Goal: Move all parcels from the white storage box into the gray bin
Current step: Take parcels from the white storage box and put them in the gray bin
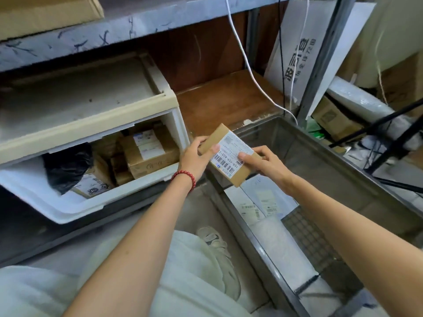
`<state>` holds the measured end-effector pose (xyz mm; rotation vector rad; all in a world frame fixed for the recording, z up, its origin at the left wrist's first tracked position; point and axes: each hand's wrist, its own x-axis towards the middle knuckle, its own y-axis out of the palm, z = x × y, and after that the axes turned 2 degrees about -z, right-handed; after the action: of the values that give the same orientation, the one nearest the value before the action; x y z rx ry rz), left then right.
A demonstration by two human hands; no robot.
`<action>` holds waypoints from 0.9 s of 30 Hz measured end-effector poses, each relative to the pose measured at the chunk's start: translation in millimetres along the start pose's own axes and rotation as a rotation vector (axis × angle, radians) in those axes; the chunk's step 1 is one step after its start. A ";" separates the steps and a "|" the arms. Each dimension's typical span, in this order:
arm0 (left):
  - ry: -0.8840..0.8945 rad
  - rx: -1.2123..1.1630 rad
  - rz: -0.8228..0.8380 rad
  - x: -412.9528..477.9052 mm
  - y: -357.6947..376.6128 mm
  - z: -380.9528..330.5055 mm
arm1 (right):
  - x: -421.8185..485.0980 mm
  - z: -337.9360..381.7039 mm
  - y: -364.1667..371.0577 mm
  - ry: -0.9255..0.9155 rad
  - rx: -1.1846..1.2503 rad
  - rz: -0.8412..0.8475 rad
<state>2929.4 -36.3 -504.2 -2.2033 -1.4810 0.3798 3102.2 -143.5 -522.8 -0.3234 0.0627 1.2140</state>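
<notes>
A small brown cardboard parcel (pixel 229 154) with a white barcode label hangs in the air between the white storage box (pixel 68 207) and the gray bin (pixel 325 165). My left hand (pixel 196 156) grips its left end, thumb on the label. My right hand (pixel 261 163) grips its right end, thumb on top. The storage box stands open at the left under a shelf and holds several brown parcels (pixel 148 154) and a black bag (pixel 66 165). The gray bin sits at the right, with white mailers (pixel 265 200) lying on its mesh bottom.
A gray shelf board (pixel 114 26) overhangs the storage box. White cables (pixel 249 65) hang down behind the bin. Cartons and a black stand (pixel 393 133) crowd the far right. My knee and a pale shoe (pixel 219 255) are below, between box and bin.
</notes>
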 end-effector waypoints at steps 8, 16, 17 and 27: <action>0.068 0.085 0.309 9.0 105.0 -28.8 | -30.4 -53.2 -75.3 0.129 0.086 -0.106; 0.025 0.137 0.432 14.5 164.4 -27.1 | -34.1 -106.5 -84.7 0.282 0.236 -0.193; 0.019 0.127 0.444 16.7 169.7 -24.9 | -32.6 -112.1 -82.7 0.302 0.279 -0.218; -0.050 0.123 0.586 22.7 229.6 2.2 | -19.3 -161.1 -77.1 0.335 0.267 -0.580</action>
<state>3120.1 -87.9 -623.3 -2.5037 -0.7773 0.6934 3186.9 -229.6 -655.8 -0.2814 0.3913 0.5589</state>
